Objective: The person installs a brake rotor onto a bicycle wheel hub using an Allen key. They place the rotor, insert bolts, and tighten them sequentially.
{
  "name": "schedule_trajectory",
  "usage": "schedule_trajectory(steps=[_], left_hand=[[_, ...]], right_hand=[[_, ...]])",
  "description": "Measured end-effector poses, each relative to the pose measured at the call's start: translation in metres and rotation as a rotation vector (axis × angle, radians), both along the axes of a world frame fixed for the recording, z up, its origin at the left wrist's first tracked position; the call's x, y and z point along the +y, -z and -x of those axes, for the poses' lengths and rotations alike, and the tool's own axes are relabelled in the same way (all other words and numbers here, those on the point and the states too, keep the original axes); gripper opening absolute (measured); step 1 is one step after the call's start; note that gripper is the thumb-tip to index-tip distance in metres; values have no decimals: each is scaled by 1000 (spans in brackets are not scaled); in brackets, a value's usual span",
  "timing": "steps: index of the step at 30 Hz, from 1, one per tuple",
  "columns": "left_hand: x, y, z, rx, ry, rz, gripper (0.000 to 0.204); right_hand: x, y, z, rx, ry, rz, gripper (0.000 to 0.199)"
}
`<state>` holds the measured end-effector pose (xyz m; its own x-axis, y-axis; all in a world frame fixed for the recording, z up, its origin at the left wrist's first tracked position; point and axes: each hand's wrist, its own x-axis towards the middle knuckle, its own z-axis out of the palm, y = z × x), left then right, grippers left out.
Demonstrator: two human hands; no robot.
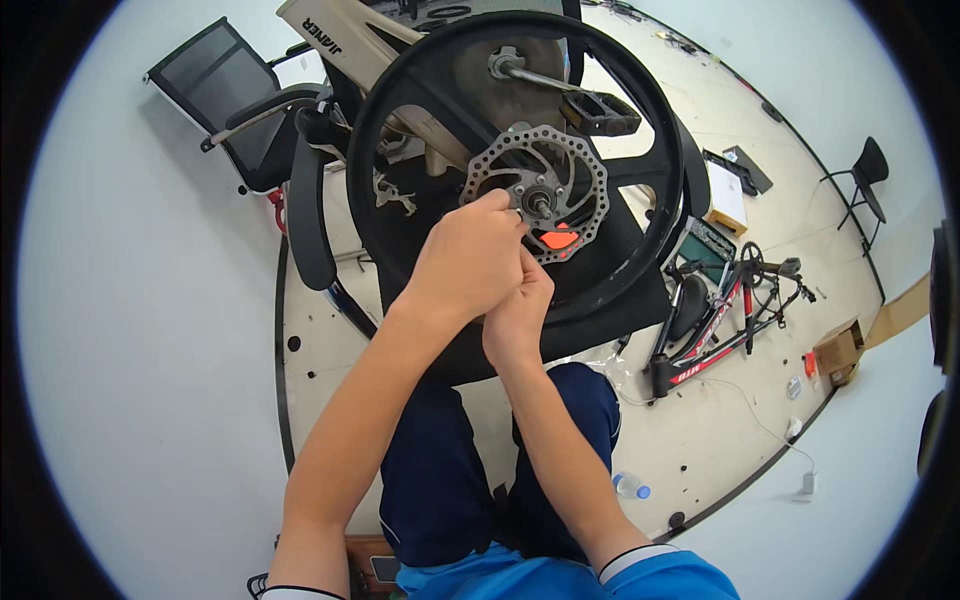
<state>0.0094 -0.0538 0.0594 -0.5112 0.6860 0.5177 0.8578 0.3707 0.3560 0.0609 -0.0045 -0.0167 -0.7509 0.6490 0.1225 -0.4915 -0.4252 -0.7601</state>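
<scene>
A black bicycle wheel (668, 215) with thick moulded spokes lies on a black office chair seat (630, 310). At its hub sits a metal brake disc (598, 190) with holes round its rim, and a threaded axle (541, 206) sticks out of the middle. My left hand (465, 255) is closed at the disc's lower left side, its fingertips near the hub. Just below it, my right hand (520, 310) is closed too, its fingers pressed against the left hand. Whatever the fingers hold is hidden. An orange-red patch (560, 238) shows behind the disc.
A cream bicycle frame (350, 45) and a pedal (602, 114) lie beyond and under the wheel. Armrests (312, 215) flank the seat. On the floor to the right are another bicycle frame (715, 330), a cardboard box (838, 352) and a bottle (630, 487). Another chair (225, 100) stands far left.
</scene>
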Motion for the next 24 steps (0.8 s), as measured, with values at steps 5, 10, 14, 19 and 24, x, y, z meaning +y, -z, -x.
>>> schedule_trajectory(steps=[5, 10, 14, 19, 24], left_hand=[[-26, 20, -18, -164, -68, -386, 13], [-75, 96, -62, -568, -421, -506, 10], [-41, 92, -60, -381, -139, -297, 11], [-26, 136, -55, -238, -62, 103, 25], [-10, 136, -55, 74, -47, 118, 25]], right_hand=[[12, 8, -13, -117, 46, -254, 21], [13, 4, -26, -36, -80, -113, 24], [16, 12, -27, -56, -61, -178, 24], [4, 6, -28, -50, -48, -68, 23], [-3, -3, -25, -108, 47, -51, 16]])
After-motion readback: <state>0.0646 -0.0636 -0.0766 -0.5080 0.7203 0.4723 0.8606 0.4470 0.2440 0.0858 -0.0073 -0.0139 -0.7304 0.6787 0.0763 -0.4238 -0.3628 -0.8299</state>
